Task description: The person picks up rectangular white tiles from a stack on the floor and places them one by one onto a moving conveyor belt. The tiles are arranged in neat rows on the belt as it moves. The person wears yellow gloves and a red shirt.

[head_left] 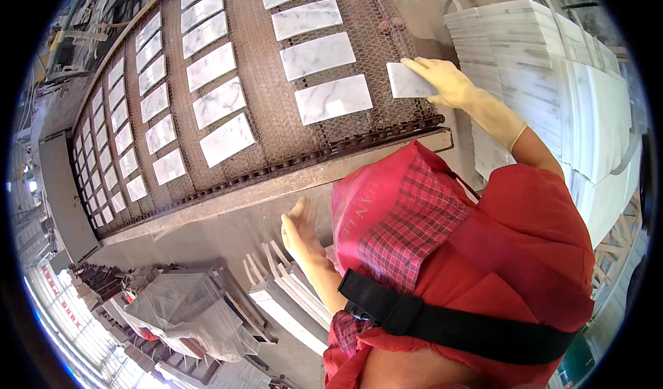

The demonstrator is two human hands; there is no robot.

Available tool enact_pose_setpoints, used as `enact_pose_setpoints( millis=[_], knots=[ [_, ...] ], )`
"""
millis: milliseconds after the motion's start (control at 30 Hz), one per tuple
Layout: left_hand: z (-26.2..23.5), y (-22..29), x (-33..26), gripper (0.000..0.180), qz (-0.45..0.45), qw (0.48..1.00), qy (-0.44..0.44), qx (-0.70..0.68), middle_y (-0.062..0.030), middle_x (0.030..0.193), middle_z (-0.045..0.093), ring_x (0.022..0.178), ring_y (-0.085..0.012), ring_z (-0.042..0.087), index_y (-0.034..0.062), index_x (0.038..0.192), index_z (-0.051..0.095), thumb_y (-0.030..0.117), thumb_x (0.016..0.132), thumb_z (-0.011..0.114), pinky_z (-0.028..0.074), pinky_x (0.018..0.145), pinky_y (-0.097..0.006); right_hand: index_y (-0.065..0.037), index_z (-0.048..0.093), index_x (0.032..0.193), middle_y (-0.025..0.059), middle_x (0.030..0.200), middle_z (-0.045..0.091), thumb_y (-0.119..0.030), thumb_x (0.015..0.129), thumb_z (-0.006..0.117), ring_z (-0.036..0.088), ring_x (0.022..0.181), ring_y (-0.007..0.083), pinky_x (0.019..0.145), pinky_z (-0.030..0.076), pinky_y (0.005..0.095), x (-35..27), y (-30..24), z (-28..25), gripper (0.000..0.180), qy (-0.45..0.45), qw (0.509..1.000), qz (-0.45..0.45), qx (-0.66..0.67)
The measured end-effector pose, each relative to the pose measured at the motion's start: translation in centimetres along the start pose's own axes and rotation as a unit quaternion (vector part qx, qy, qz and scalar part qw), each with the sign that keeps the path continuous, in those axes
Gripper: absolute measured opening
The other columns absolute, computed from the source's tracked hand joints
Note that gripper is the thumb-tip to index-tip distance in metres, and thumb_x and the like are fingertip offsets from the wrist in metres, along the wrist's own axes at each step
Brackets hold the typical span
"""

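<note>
My right hand (449,82), in a pale yellow rubber glove, grips a small white marble tile (406,82) by its right end. It holds the tile flat at the near right corner of a brown wire-mesh conveyor belt (262,64), beside a larger veined tile (333,99). My left hand (302,234), also gloved, is low beside the belt's rusty metal frame (276,189), just above a row of tiles standing on edge (286,289). Its thumb sticks up, and its fingers are hidden behind the pink and plaid cloth (394,216) on my chest.
Several rows of white marble tiles (214,102) lie flat along the belt, running off to the far left. A tall stack of white slabs (545,64) stands at the right on a wooden pallet (615,251). Plastic-wrapped goods (183,306) sit on the concrete floor at lower left.
</note>
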State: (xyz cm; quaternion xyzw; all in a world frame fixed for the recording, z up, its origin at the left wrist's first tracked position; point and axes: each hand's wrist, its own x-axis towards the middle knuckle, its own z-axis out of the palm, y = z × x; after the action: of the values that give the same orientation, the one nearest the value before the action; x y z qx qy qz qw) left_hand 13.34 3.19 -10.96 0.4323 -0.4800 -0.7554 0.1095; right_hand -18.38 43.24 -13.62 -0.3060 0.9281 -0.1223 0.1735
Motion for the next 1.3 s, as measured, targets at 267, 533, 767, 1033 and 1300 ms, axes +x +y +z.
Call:
enact_pose_setpoints(
  millis=[267,533,767,1033,1300],
  knots=[
    [0.7,0.5,-0.4,0.046,-0.014,1.000,0.014,0.010,-0.0274,0.135,0.073,0.137,-0.0414,0.066,-0.0026,0.124,0.067,0.042,0.114,0.063,0.052,0.119,-0.057,-0.018,0.033,0.172,0.0181,0.154,0.058,-0.007,0.072,0.096,0.062,0.135,0.0411,0.115,0.053,0.0468,-0.1,0.2,0.7,0.118,0.010,1.000,0.012,0.013],
    [4.5,2.4,0.4,0.039,0.021,0.998,-0.018,0.050,-0.0222,0.133,0.075,0.132,-0.0355,0.070,-0.0017,0.125,0.071,0.034,0.115,0.062,0.054,0.117,-0.053,-0.019,0.031,0.173,0.0183,0.162,0.053,-0.006,0.073,0.095,0.059,0.141,0.0417,0.119,0.051,0.0469,-0.2,0.5,1.3,0.119,0.009,0.999,0.031,0.010],
    [17.6,9.2,-1.6,0.038,0.141,0.828,-0.392,0.376,-0.0162,0.141,0.074,0.135,-0.0273,0.067,0.0006,0.143,0.070,0.024,0.115,0.059,0.050,0.117,-0.040,-0.017,0.032,0.172,0.0174,0.163,0.052,-0.005,0.072,0.095,0.058,0.141,0.0411,0.120,0.050,0.0464,-0.2,-0.1,0.6,0.118,-0.001,0.999,0.024,0.023],
    [17.2,8.0,-3.2,0.033,0.235,0.623,-0.680,0.308,-0.0270,0.146,0.068,0.140,-0.0490,0.060,-0.0063,0.132,0.070,0.001,0.100,0.064,0.044,0.122,-0.057,-0.017,0.034,0.171,0.0167,0.157,0.056,-0.002,0.072,0.094,0.059,0.138,0.0414,0.119,0.050,0.0471,-0.2,0.6,1.3,0.116,0.043,0.998,0.002,0.035],
    [13.9,9.9,-6.9,0.015,0.236,0.671,-0.625,0.320,-0.0353,0.139,0.068,0.138,-0.0581,0.060,-0.0103,0.103,0.070,-0.006,0.089,0.064,0.038,0.122,-0.071,-0.022,0.033,0.172,0.0155,0.161,0.054,-0.003,0.077,0.092,0.059,0.140,0.0391,0.121,0.050,0.0463,-0.1,1.1,2.7,0.113,0.052,0.999,0.007,0.010]
  ],
)
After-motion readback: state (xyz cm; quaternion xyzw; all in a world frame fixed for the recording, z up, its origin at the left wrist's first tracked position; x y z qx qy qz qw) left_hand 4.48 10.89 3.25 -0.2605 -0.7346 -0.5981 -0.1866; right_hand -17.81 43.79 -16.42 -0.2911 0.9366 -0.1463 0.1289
